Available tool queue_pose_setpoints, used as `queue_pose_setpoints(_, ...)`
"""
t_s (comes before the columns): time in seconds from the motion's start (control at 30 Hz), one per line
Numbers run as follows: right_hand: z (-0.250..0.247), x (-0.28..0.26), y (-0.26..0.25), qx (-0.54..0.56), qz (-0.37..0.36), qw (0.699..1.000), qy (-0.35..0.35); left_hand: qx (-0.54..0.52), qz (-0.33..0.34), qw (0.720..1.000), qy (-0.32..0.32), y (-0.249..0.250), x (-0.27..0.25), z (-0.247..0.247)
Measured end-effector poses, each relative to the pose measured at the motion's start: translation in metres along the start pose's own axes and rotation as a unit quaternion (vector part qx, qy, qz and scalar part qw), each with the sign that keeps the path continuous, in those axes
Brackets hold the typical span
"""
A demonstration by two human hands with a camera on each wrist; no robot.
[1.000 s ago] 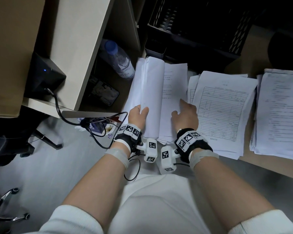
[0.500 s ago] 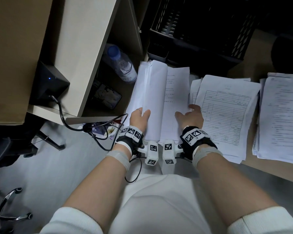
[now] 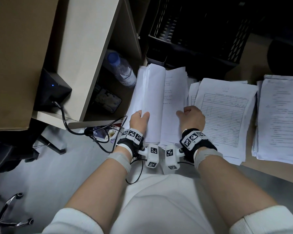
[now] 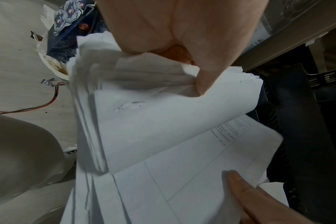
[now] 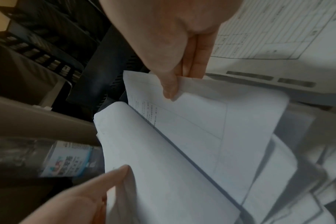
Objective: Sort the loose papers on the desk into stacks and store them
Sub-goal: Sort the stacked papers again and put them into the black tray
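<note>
Along the left end of the desk (image 3: 254, 54), where the tan top shows bare between heaps, lies the pile I am sorting, the leftmost stack (image 3: 174, 102); the form stack (image 3: 227, 112) sits just beside it and the right-hand stack (image 3: 281, 115) beyond that. Behind them stands the black mesh tray (image 3: 193, 36), rigid and perforated, which I judge is where these go.

All three heaps are thin white office paper: smooth, limp, ragged at the edges, none squared. My left hand (image 3: 139, 118) has its fingers and thumb curled round a thick folded-back sheaf (image 3: 155, 102), bowed into a soft roll. My right hand (image 3: 191, 118) pinches the edge of the printed sheet (image 5: 211, 121) that lies uppermost beneath, thumb on top, fingers under.

The biggest risk, I judge, is the pile itself. It hangs partly over the desk's near edge, and slick sheets slide on one another, so a careless pull could send the lower leaves onto the floor. Next, the rolled sheaf could spring from my left hand if I slacken, losing my place. Then my right pinch may drag two sheets instead of one, since thin paper clings. Smallest worry: a hard pinch creases the corner, and the plastic water bottle (image 3: 121, 71) just beside the pile could get nudged.
</note>
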State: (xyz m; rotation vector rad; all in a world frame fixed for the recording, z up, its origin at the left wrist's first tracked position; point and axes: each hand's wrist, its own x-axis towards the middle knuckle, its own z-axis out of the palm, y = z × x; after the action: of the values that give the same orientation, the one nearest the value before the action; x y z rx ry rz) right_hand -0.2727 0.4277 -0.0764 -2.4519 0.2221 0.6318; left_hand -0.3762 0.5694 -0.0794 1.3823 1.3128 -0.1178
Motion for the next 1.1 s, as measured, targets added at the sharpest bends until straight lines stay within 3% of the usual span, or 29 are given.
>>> queue_pose_setpoints(0.23, 0.003, -0.011, -0.001, -0.087, -0.112, 0.989, -0.032, 0.021, -0.005, 1.0, 0.003, 0.003, -0.002, 0.006)
queue_pose_setpoints(0.37, 0.013, -0.013, -0.003, -0.127, -0.214, 0.968, 0.021, 0.049, 0.008, 0.998, -0.037, 0.003, -0.001, 0.01)
queue_pose_setpoints(0.43, 0.014, -0.012, -0.009, -0.072, -0.19, 0.978, -0.055, 0.054, -0.013, 0.996, -0.072, 0.001, 0.004, 0.013)
queue_pose_setpoints(0.5, 0.015, -0.013, -0.014, -0.014, -0.113, 0.981, -0.156, 0.052, -0.033, 0.995, -0.073, 0.001, 0.009, 0.017)
queue_pose_setpoints(0.57, 0.014, -0.011, -0.011, 0.008, -0.049, 0.979, -0.199, 0.051, -0.029, 0.997, -0.058, 0.007, 0.008, 0.016)
queue_pose_setpoints(0.67, 0.005, -0.014, -0.007, 0.046, -0.037, 0.975, -0.214, 0.037, 0.011, 0.999, -0.021, 0.011, -0.001, 0.009)
queue_pose_setpoints(0.87, -0.05, -0.023, -0.015, 0.181, -0.045, 0.953, -0.238, -0.07, 0.082, 0.994, -0.014, 0.03, -0.052, 0.012)
queue_pose_setpoints(1.1, -0.162, 0.011, 0.028, 0.236, -0.091, 0.953, -0.169, -0.105, 0.166, 0.979, -0.058, 0.088, -0.132, 0.102)
